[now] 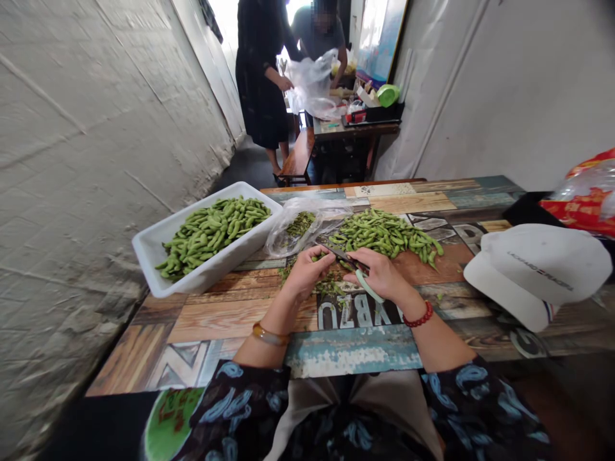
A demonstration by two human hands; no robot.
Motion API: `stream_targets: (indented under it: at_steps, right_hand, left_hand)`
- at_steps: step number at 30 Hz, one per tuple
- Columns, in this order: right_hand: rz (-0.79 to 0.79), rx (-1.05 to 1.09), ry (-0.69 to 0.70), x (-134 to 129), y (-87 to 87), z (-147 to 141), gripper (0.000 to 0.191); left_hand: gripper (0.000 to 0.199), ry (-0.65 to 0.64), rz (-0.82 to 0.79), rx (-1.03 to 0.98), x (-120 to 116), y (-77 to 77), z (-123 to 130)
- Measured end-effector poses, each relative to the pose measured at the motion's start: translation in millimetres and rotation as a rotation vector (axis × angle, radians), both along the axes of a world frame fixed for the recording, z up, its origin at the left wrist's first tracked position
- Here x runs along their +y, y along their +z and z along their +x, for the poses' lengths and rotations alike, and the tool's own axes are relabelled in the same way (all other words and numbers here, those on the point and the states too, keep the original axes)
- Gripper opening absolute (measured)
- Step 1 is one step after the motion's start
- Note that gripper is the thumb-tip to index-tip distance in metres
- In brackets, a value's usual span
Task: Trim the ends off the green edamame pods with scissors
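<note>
Scissors with pale green handles [369, 286] are gripped in my right hand [379, 274], their dark blades pointing left toward my other hand. My left hand [310, 270] pinches a green pod [318, 257] close to the blades. Just beyond my hands lies a loose pile of green pods [384, 232]. A clear plastic bag [283, 235] holding small green trimmings [301, 224] sits beyond my left hand. More trimmings [329, 285] are scattered on the table under and between my hands. At the left, a white tub [211, 280] holds many pods [216, 230].
The patterned table [216, 317] spans the view. A white cap [542, 266] and a red and clear package [589, 198] are at the right. Two people stand beyond, handling a plastic bag [312, 80] near another table [355, 128] and a bench [298, 153].
</note>
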State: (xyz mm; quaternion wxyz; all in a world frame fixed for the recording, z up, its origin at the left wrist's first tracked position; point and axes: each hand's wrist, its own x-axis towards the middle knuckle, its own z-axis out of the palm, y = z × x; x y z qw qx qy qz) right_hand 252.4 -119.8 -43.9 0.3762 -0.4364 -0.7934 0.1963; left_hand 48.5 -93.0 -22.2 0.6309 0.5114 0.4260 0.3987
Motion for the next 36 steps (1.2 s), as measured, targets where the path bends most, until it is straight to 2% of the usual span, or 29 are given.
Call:
stream_targets:
  at_steps: [5,11,17,25,36]
  right_hand:
    - [0.0,0.0,0.026,-1.2,1.5,0.5,0.038]
    - [0.009,-0.03,0.032,-1.1,2.5,3.2,0.037]
    - [-0.018,-0.114,0.014,-3.7,8.6,2.1,0.036]
    - [-0.024,-0.117,-0.002,-2.5,7.0,0.7,0.038]
    - [-0.019,-0.088,0.017,-3.2,4.9,0.8,0.03]
  left_hand:
    - [0.033,0.023,0.127,0.098,1.8,-2.4,-2.2]
    - [0.026,0.04,0.277,0.193,1.9,4.3,-3.5]
    - [0.023,0.047,0.297,0.262,3.9,2.7,-5.8]
    - [0.026,0.052,0.268,0.252,4.9,-2.9,-5.0]
    - [0.024,0.025,0.333,0.247,5.7,-2.9,-6.5]
